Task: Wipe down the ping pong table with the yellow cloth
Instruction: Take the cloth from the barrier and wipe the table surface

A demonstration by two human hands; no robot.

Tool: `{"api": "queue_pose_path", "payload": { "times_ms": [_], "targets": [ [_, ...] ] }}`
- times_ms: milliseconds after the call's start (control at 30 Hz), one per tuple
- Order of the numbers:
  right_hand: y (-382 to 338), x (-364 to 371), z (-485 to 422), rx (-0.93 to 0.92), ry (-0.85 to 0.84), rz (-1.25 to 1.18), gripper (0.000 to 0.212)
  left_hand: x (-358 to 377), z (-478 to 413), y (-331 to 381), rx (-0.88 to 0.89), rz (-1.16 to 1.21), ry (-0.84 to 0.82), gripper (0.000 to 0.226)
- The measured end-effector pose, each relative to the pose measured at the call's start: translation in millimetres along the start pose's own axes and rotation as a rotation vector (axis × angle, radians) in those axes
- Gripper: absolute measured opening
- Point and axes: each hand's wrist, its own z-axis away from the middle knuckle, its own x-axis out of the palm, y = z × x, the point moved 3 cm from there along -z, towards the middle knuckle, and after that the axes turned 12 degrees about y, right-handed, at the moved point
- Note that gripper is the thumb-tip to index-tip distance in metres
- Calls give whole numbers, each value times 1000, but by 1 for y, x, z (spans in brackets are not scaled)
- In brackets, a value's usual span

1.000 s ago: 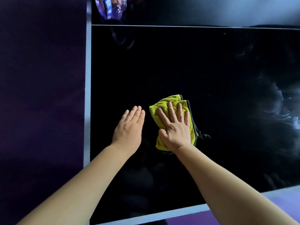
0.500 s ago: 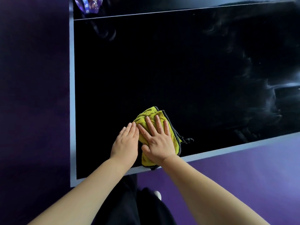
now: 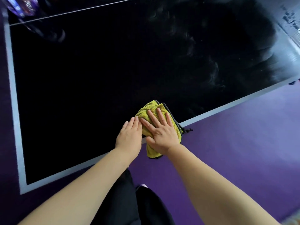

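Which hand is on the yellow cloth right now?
The right hand, fingers spread flat on the yellow cloth; the left hand lies flat beside it on the ping pong table.

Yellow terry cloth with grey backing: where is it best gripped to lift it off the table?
Pinch the folded yellow terry cloth at its near end, coming from the person's side: that end droops past the ping pong table's pale edge, leaving both faces free to pinch. The rest lies flat under the right hand.

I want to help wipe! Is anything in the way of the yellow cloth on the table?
Nothing visible. The right hand presses the yellow cloth on the table, near its edge; only a purple thing sits by the far left corner.
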Motion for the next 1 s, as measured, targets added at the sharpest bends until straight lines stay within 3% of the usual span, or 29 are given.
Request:
{"api": "queue_pose_path", "payload": {
  "times_ms": [600,767,1000],
  "targets": [
    [252,-57,-26,274,-10,-12,71,-46,-212,169,280,-57,10,56],
    [310,-70,-44,213,-30,9,75,-57,-261,199,323,-120,-22,57],
    [348,-76,-65,-12,-62,64,74,-62,-280,209,311,-141,-8,57]
  ]
}}
